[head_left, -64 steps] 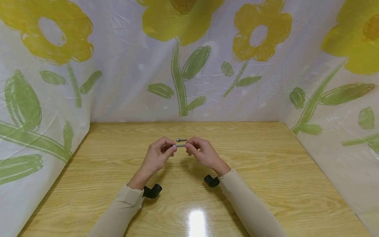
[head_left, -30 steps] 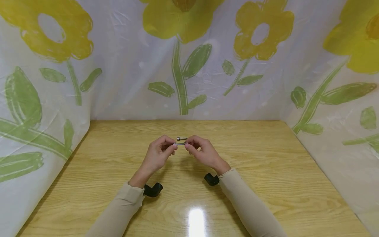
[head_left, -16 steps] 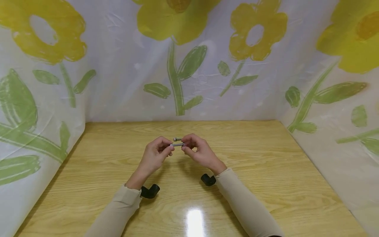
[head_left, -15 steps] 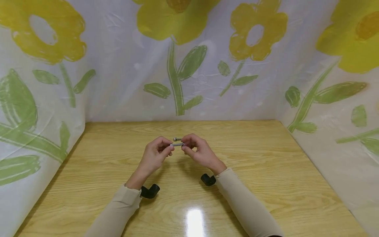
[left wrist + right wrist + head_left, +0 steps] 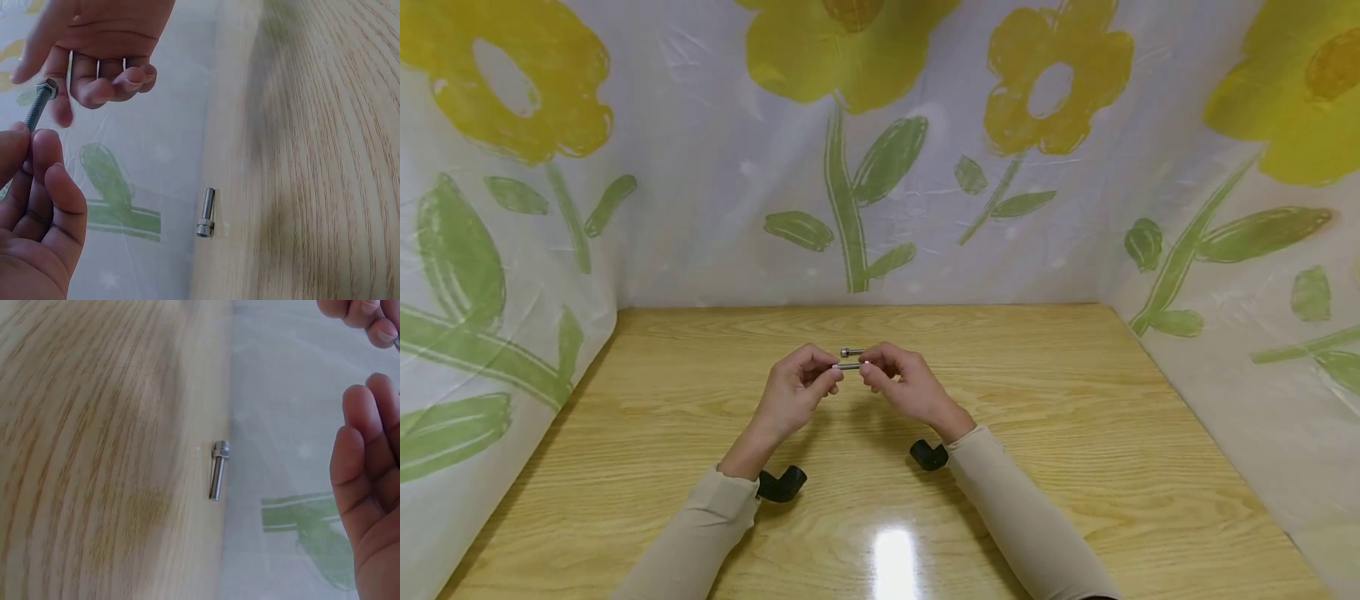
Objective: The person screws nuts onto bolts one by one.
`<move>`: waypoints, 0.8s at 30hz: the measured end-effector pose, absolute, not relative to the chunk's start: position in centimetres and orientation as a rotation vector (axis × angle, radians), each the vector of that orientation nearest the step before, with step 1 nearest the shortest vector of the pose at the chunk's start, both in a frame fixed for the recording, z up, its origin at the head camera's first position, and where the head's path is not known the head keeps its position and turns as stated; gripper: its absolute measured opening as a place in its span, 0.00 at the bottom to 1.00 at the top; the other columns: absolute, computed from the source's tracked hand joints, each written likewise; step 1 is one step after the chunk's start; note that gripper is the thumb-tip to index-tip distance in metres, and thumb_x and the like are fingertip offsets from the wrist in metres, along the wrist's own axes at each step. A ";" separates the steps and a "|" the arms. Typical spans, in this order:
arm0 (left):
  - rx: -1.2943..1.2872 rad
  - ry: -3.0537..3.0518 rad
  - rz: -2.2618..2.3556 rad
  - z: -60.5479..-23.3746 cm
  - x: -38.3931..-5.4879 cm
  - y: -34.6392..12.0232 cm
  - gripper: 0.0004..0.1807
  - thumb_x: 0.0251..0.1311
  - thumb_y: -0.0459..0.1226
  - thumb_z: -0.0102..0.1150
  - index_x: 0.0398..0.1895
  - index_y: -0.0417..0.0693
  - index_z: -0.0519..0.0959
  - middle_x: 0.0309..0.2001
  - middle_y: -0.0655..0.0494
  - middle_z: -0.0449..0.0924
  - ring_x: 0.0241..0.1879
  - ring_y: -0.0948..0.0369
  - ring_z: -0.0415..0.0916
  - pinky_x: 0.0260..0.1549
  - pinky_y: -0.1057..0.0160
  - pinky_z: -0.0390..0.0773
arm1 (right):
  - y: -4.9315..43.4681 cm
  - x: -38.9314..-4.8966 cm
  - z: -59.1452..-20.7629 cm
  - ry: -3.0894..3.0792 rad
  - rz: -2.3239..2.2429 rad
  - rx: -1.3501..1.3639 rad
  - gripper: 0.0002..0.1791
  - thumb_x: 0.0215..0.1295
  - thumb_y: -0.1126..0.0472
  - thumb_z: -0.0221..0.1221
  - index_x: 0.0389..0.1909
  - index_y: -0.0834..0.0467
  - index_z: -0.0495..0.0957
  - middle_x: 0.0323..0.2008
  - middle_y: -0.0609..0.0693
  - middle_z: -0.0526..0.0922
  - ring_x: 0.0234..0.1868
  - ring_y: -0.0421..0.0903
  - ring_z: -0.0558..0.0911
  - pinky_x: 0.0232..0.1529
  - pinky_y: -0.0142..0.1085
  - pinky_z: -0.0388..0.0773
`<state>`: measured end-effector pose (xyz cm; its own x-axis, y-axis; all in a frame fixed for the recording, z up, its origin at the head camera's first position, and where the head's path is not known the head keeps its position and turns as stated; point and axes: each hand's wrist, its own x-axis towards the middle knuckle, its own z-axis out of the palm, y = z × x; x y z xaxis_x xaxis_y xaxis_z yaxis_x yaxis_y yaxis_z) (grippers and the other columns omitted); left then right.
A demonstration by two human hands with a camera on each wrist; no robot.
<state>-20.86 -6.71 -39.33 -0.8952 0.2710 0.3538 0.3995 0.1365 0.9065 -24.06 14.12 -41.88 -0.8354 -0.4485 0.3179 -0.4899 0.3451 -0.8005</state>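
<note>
Left hand (image 5: 793,387) pinches bolt (image 5: 850,367) above table (image 5: 1037,467); right hand (image 5: 913,387) spread loosely around nut (image 5: 47,89) near bolt's end, contact unclear. Best: hold bolt steady, pinch nut's flats, twist in short turns.

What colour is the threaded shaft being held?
The threaded shaft is metallic grey; clearest in the left wrist view.

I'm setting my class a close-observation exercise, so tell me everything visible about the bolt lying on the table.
The bolt looks like silvery metal, with a cylindrical head, a nut-like collar next to it and a straight, narrower shank. It lies on its side on the wooden table. In the head view it shows just past the held bolt, head toward the person's left. Only the table visibly touches it. Any threading is too fine to make out.
</note>
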 end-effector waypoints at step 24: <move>-0.635 -2.296 -1.893 -39.3 -20.2 -6.5 0.07 0.64 0.27 0.56 0.42 0.30 0.76 0.34 0.41 0.80 0.31 0.44 0.78 0.31 0.65 0.79 | 14.4 -23.9 -42.3 -2.495 1.539 0.962 0.13 0.75 0.51 0.47 0.37 0.52 0.77 0.30 0.44 0.79 0.30 0.44 0.78 0.28 0.37 0.74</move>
<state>-20.17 -6.52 -39.26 -0.9084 0.2528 0.3332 0.3753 0.1411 0.9161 -23.86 14.38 -42.27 -0.8042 -0.4756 0.3563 -0.5318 0.3084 -0.7887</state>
